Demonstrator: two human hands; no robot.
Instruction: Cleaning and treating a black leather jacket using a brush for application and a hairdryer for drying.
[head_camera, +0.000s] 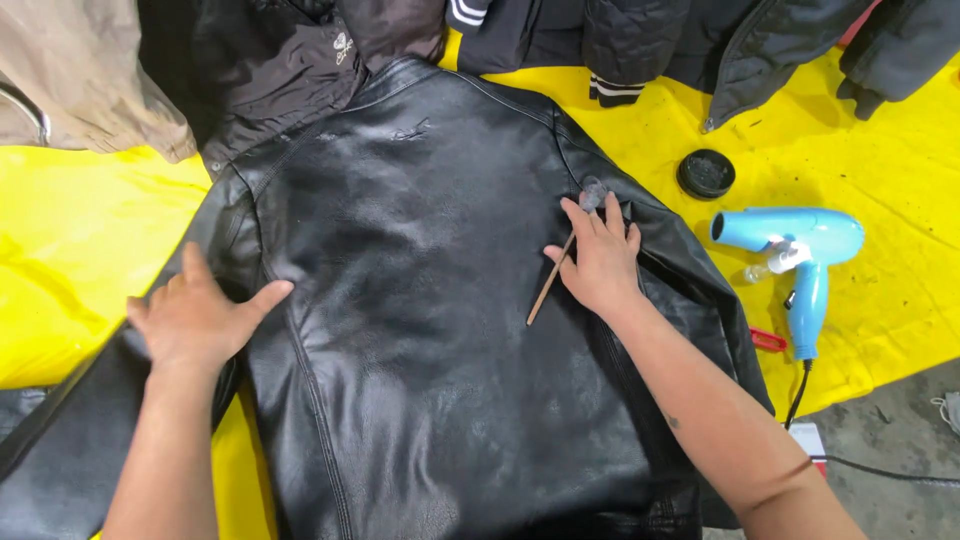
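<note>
Two hands on a black leather jacket (420, 330) spread over yellow sheeting (70, 240).
Left hand (195, 318) presses flat, fingers splayed, holding nothing; right hand (598, 262) pinches a thin wooden-handled brush (563, 255).

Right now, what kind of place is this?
Probably a clothing repair or restoring workspace: a black leather jacket spread on a yellow sheet, a blue hair dryer, more jackets piled behind.

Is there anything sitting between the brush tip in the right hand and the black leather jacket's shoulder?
Nothing visible. The right hand holds the small brush with its tip right on the black leather jacket near the shoulder seam. The left hand presses flat on the jacket's other side.
</note>
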